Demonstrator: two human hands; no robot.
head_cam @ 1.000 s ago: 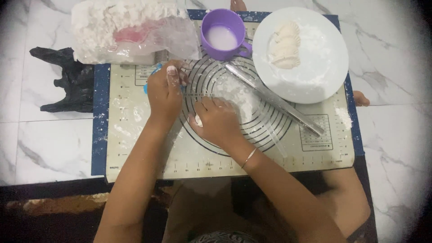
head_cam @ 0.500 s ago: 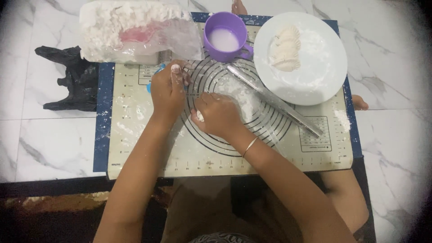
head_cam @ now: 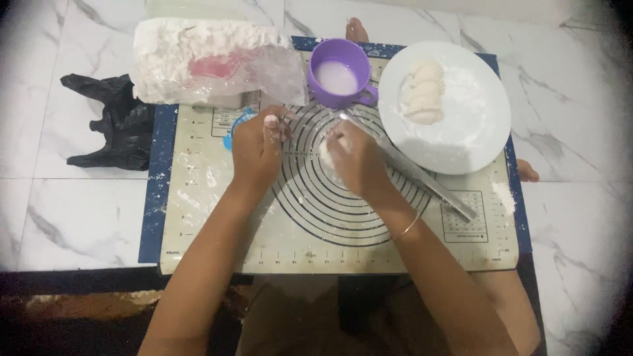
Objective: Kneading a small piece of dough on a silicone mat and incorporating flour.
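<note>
- Head view: left hand [head_cam: 256, 150] rests on the pastry mat [head_cam: 198, 217], floury fingers loosely curled, grasping nothing visible.
- Right hand [head_cam: 356, 161] is closed around a pale dough piece [head_cam: 328, 150] at its fingertips.
- Risk: purple cup [head_cam: 339, 79] stands just beyond the fingers; a knock would spill it.
- Dough is mostly hidden; its shape is unclear.
</note>
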